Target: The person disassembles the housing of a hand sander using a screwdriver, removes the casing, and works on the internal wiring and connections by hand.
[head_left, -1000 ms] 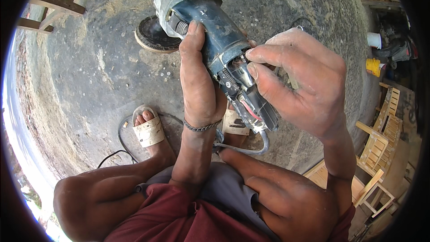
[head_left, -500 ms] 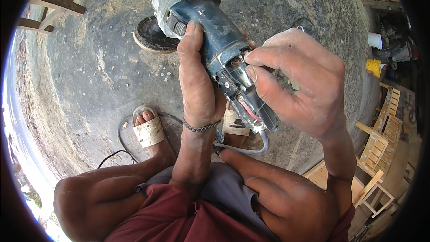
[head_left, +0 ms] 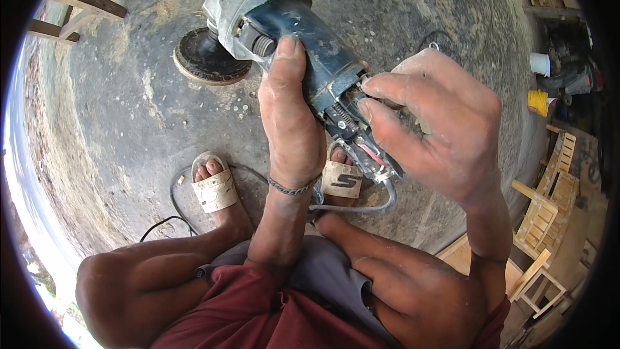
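My left hand [head_left: 289, 110] is wrapped around the blue body of an angle grinder [head_left: 310, 32], its thumb lying along the casing. A grey gear head and a round black disc pad [head_left: 210, 57] sit at the tool's far left end. At the near end the rear casing is off, baring a black switch, a red wire [head_left: 369, 154] and other wiring. My right hand [head_left: 439, 123] is bent in a pinch at the opening in the end of the blue body. Whatever lies between its thumb and forefinger is too small or hidden to make out.
A grey power cord [head_left: 381, 203] curves from the grinder past my sandalled feet [head_left: 215, 187]. Wooden frames [head_left: 546, 210] lean at the right, near a yellow container [head_left: 538, 99] and a white one [head_left: 540, 63]. A brown wooden stand [head_left: 84, 0] is at the far left.
The grinder has tilted in my left hand, its disc pad shifting left and nearer and more of it showing. My right hand stays at the opening, its thumb and forefinger slightly lower and further right.
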`<state>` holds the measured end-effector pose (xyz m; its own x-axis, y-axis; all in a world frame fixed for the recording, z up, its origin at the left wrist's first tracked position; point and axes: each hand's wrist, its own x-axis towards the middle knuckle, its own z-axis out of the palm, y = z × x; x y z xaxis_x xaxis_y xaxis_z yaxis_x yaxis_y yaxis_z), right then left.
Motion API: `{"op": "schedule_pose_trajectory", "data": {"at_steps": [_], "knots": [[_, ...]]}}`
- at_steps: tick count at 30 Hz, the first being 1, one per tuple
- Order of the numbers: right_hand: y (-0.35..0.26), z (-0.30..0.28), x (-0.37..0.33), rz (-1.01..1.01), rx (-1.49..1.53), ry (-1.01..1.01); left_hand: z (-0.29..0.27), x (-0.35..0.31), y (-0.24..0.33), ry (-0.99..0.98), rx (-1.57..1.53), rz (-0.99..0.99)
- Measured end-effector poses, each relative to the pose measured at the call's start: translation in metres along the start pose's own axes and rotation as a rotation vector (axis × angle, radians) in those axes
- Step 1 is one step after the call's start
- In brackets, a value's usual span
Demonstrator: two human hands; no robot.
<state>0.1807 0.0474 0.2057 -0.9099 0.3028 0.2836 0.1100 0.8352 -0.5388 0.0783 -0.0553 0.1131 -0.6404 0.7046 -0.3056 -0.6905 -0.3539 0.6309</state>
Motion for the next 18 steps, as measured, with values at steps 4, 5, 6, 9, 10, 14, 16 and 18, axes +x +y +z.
{"op": "schedule_pose_trajectory", "data": {"at_steps": [4, 5, 6, 9, 10, 14, 16, 18], "knots": [[-0.002, -0.002, 0.004, -0.070, -0.095, -0.010, 0.001, 0.002, -0.002, 0.045, 0.089, 0.107], [-0.003, -0.004, 0.005, -0.094, -0.133, -0.016, 0.000, 0.002, -0.003, 0.049, 0.102, 0.125], [-0.004, -0.005, 0.005, -0.125, -0.181, -0.026, 0.000, 0.003, -0.004, 0.052, 0.116, 0.142], [-0.003, -0.002, 0.005, -0.183, -0.257, -0.045, -0.002, 0.001, -0.002, 0.094, 0.166, 0.177], [-0.004, -0.003, 0.006, -0.183, -0.279, -0.060, -0.001, 0.001, -0.002, 0.094, 0.165, 0.181], [-0.006, -0.005, 0.009, -0.149, -0.318, -0.116, -0.002, 0.001, -0.002, 0.100, 0.163, 0.180], [-0.005, -0.004, 0.011, -0.104, -0.291, -0.126, -0.001, 0.000, -0.001, 0.103, 0.163, 0.174], [-0.007, -0.005, 0.015, -0.051, -0.236, -0.139, 0.002, -0.003, 0.001, 0.103, 0.163, 0.171]]}}
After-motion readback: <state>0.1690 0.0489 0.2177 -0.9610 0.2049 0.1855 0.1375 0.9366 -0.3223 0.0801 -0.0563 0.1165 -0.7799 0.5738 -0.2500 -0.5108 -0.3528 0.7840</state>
